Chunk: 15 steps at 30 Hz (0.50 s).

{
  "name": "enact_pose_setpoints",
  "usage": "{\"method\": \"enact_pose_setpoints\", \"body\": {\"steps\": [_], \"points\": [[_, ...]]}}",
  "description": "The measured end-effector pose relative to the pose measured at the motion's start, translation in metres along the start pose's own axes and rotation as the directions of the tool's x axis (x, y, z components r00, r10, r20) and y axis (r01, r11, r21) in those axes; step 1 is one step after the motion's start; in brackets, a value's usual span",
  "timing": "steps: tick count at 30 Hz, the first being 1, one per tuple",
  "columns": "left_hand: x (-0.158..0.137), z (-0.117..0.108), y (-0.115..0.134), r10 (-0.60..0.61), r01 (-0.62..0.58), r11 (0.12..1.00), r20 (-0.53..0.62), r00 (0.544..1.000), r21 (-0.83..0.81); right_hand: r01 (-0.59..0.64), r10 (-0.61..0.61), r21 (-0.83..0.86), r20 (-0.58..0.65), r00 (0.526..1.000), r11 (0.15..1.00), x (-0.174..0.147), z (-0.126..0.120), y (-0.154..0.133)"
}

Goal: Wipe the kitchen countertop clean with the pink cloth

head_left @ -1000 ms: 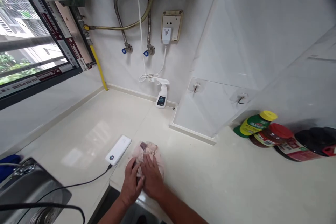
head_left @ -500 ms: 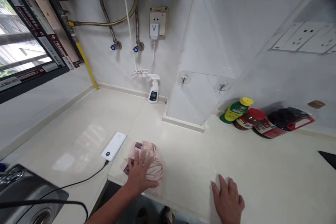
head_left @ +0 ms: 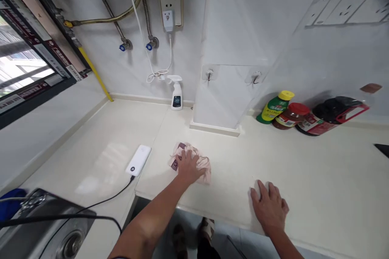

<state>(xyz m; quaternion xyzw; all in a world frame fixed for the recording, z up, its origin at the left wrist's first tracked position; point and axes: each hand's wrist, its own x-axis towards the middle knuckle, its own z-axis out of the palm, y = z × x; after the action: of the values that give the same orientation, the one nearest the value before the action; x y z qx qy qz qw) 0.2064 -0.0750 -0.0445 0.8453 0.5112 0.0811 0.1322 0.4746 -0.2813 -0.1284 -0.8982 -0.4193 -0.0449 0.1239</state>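
Near the front of the cream counter, my left hand [head_left: 187, 168] presses down on a crumpled pink cloth [head_left: 204, 164] with dark purple patches. Its fingers are bent into the fabric, and part of the cloth is hidden under the palm. To the right, my right hand [head_left: 270, 207] rests on the bare countertop [head_left: 231, 186], fingers slightly apart and holding nothing. A white power bank [head_left: 139, 160] with a black cable lies left of the cloth.
A white spray bottle [head_left: 176, 94] stands against the back wall. A green bottle [head_left: 275, 108], a red-lidded jar [head_left: 291, 116] and a dark jug [head_left: 328, 116] line the right wall. At lower left is a metal sink [head_left: 45, 226]. A boxed-out wall corner [head_left: 215, 129] juts onto the counter.
My left hand has slid the pink cloth right and farther back over the counter, bunching it more. The right hand stays resting on the counter. The camera view has shifted.
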Motion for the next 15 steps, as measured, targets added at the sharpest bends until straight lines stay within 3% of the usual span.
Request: {"method": "enact_pose_setpoints", "body": {"steps": [3, 6, 10, 12, 15], "points": [[-0.063, -0.011, -0.025, -0.014, 0.014, 1.0, -0.012, 1.0, 0.018, -0.005, 0.005, -0.002, -0.007, 1.0, 1.0, -0.001, 0.003, 0.001], [-0.128, -0.02, -0.061, -0.108, 0.11, 0.994, -0.086, 0.99, 0.026, 0.003, -0.003, 0.002, -0.012, 1.0, 1.0, -0.001, 0.006, 0.0], [-0.188, -0.024, -0.106, -0.312, 0.296, 0.95, -0.224, 0.923, -0.1, 0.014, -0.014, -0.008, -0.037, 0.999, 1.0, -0.001, 0.007, -0.002], [-0.201, -0.021, -0.119, -0.457, 0.371, 0.871, -0.253, 0.853, -0.322, 0.01, -0.011, -0.018, -0.052, 0.999, 1.0, -0.001, 0.007, -0.004], [-0.205, -0.007, -0.119, -0.741, 0.43, 0.556, -0.189, 0.644, -0.711, 0.014, -0.017, -0.034, -0.081, 0.997, 0.999, 0.0, 0.005, -0.007]]}}
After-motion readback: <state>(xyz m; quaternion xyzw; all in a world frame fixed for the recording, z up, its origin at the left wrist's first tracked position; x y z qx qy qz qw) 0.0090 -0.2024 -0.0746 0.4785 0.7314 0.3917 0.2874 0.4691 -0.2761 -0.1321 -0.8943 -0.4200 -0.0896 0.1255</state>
